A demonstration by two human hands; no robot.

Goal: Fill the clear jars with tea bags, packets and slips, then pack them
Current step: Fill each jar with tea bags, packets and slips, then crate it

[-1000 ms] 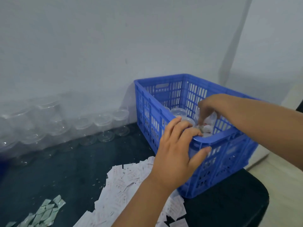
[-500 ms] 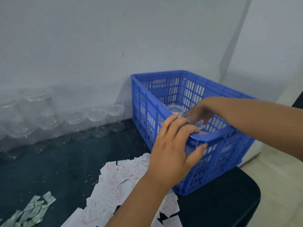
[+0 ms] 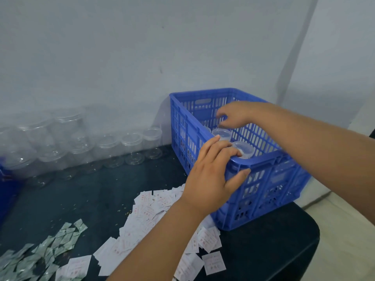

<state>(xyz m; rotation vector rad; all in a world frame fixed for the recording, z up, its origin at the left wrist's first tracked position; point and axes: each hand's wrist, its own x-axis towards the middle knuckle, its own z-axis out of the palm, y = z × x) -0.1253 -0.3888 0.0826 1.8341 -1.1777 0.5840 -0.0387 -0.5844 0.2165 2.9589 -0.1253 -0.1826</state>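
Observation:
A blue slotted crate (image 3: 269, 179) stands on the dark table at the right. Two clear lidded jars (image 3: 222, 134) show inside it near the front left corner. My left hand (image 3: 213, 175) grips the crate's near rim, fingers over the edge and thumb outside. My right hand (image 3: 235, 115) hovers above the jars inside the crate, fingers loosely bent and holding nothing. White slips with red print (image 3: 150, 213) lie heaped in front of the crate. Silvery green packets (image 3: 40, 252) are scattered at the lower left.
A row of empty clear jars (image 3: 129, 147) with lids lines the wall at the left, some stacked. The dark table (image 3: 91, 189) ends just right of the crate, with a pale floor (image 3: 345, 240) beyond. A blue object (image 3: 6, 187) shows at the far left edge.
My right hand has risen out of the crate's front corner and moved toward the back, leaving the jar behind. My left hand keeps its grip on the rim.

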